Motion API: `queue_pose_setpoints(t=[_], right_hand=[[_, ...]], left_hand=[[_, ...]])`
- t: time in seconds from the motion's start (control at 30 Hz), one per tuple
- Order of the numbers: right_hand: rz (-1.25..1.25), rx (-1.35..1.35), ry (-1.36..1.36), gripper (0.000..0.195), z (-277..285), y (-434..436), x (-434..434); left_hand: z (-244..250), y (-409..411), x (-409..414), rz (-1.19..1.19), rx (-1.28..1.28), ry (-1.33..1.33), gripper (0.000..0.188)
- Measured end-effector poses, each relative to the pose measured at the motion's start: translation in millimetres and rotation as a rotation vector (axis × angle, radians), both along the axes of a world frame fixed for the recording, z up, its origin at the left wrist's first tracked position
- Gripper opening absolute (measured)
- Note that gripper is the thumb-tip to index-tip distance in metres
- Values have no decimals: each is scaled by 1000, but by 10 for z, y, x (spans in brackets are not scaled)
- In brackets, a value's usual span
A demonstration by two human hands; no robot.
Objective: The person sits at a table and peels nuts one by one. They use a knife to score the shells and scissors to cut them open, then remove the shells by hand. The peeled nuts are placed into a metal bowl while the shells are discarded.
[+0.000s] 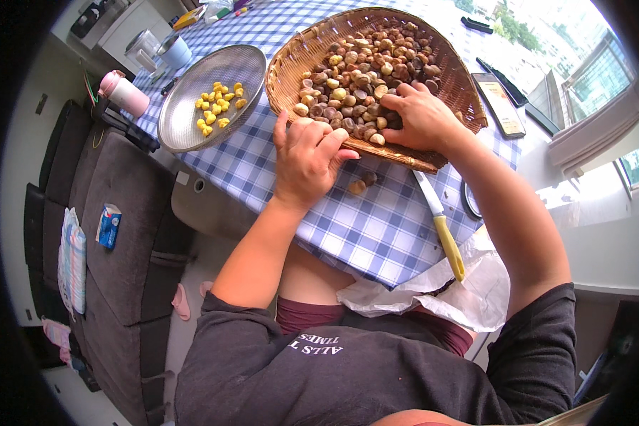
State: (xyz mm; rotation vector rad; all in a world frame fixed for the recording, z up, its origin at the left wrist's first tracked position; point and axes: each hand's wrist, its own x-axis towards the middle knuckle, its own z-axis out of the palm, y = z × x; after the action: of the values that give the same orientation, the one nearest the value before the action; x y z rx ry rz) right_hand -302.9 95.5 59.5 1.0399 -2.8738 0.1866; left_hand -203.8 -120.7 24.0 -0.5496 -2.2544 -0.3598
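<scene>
A woven bamboo basket full of brown and pale chestnuts lies on the checked tablecloth. My left hand rests on its near rim, fingers over the edge and thumb to the right; whether it grips the rim I cannot tell. Inside the basket, my right hand reaches among the chestnuts at the right, fingertips partly hidden. Two loose nuts lie on the cloth just below the rim. A knife with a yellow-green handle has its blade tip by the basket. Yellow peeled kernels sit in a metal mesh strainer.
A white plastic bag hangs at the table's near right edge. A phone lies right of the basket. At the left stand a pink bottle, a blue cup and a clear pitcher. A dark sofa is beyond.
</scene>
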Motion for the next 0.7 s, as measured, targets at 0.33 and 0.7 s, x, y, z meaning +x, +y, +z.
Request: queue_pose_setpoints(t=[0.33,0.7], right_hand=[[29,-301,-126,30,112,-85,-115],[300,-698,-6,23,596,-312,645]], left_hand=[[100,-42,-91,61,10,21,26],[212,-109,-310,35,166,23,28]])
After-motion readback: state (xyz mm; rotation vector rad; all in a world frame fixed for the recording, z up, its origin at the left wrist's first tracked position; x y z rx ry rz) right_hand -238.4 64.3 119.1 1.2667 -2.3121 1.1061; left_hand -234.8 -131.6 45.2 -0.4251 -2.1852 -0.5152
